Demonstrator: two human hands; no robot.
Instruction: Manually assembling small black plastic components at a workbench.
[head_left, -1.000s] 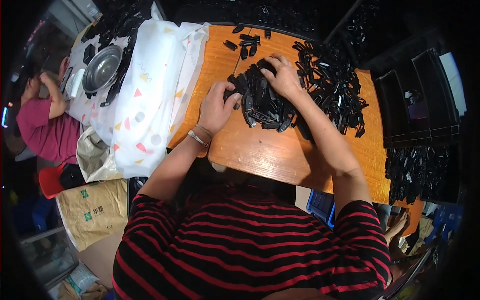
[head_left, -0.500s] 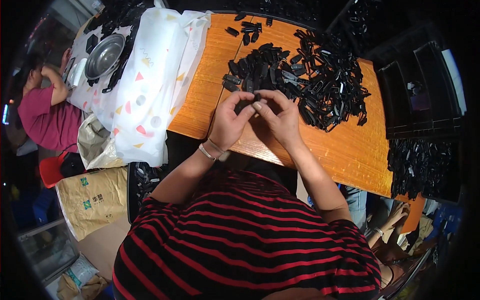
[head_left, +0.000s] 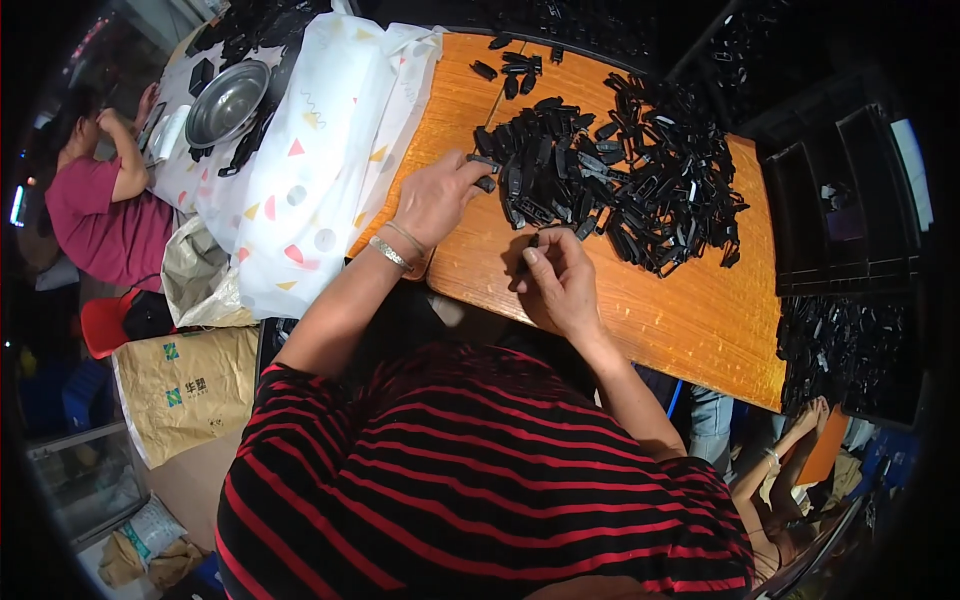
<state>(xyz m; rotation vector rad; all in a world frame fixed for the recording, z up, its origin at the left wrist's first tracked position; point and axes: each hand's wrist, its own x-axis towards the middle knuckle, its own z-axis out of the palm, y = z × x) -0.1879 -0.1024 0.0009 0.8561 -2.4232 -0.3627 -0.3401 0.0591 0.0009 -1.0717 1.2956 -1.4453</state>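
My left hand [head_left: 437, 203] reaches to the left edge of a heap of small black plastic casings [head_left: 555, 160]. Its thumb and fingers close on a casing [head_left: 486, 184] lying there; the fingers partly cover it. Nearer to my body, my right hand [head_left: 562, 278] is held over the wooden table [head_left: 640, 325], with a small dark plastic piece [head_left: 527, 250] pinched between thumb and fingers. Most of that piece is hidden, so its exact kind does not show.
Several loose casings [head_left: 520, 72] lie at the table's far edge. A patterned white plastic sheet [head_left: 300, 170] covers the left side, with a metal bowl [head_left: 227, 104] beyond. Black crates [head_left: 845, 190] stand at right. A person in a maroon shirt [head_left: 110, 215] sits at far left.
My hands, together over the table before, have parted. The left has moved forward to the heap's edge; the right has drawn back toward me with the dark piece.
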